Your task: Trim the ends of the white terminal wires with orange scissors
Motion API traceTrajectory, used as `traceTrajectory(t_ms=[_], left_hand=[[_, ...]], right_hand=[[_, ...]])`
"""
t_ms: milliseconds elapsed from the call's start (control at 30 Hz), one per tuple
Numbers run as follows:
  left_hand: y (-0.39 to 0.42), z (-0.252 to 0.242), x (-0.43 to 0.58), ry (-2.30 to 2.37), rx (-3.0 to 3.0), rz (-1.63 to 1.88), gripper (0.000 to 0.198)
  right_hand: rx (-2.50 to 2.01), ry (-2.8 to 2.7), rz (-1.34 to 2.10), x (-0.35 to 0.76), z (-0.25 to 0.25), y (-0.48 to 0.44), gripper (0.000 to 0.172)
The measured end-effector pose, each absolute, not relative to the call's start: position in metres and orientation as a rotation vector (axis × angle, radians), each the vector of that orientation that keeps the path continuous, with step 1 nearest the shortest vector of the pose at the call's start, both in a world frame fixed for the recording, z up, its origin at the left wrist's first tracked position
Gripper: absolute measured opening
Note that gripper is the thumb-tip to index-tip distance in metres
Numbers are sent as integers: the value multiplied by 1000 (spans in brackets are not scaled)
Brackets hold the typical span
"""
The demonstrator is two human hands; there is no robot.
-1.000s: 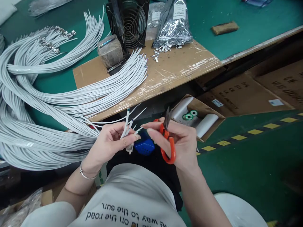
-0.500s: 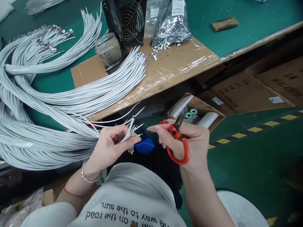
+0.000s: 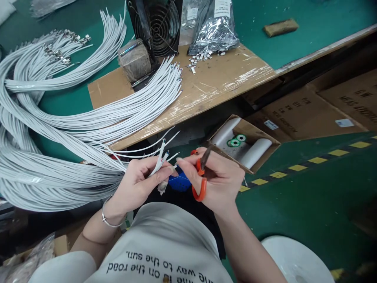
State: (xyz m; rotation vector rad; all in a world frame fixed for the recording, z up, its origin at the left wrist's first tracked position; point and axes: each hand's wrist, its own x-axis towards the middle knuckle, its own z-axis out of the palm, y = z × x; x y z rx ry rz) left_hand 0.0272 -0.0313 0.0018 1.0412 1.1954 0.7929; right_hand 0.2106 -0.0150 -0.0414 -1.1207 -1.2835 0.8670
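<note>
My left hand (image 3: pixel 138 182) pinches the stripped ends of several thin white wires (image 3: pixel 160 159) in front of my lap. These wires run left into a big bundle of white cables (image 3: pixel 53 173). My right hand (image 3: pixel 219 179) is closed round orange-handled scissors (image 3: pixel 199 175), blades pointing up and away. Its forefinger reaches toward the wire tips, almost touching the left thumb. A blue object (image 3: pixel 179 182) sits just below and behind both hands.
A cardboard-covered board (image 3: pixel 212 86) on the green bench carries more white cables (image 3: pixel 141 106), a black fan (image 3: pixel 160 23), a taped block (image 3: pixel 134 59), and a silver bag of small metal terminals (image 3: pixel 213 33). An open box with white rolls (image 3: pixel 244 143) stands on the floor.
My right hand with the scissors swung out to the right, then came back left to meet the wire ends. The left hand stayed almost still, holding the wires.
</note>
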Motion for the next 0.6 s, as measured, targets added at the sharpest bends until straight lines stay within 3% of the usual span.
traceTrajectory(t_ms=[167, 400, 600], left_hand=[[-29, 1, 21, 1120, 917, 775, 27], [-25, 2, 23, 1125, 824, 851, 27], [-27, 1, 23, 1183, 808, 843, 27]], right_hand=[[-1264, -964, 941, 219, -54, -11, 38], [-1164, -1412, 1087, 223, -46, -16, 42], [-1141, -1625, 946, 228, -51, -24, 42]])
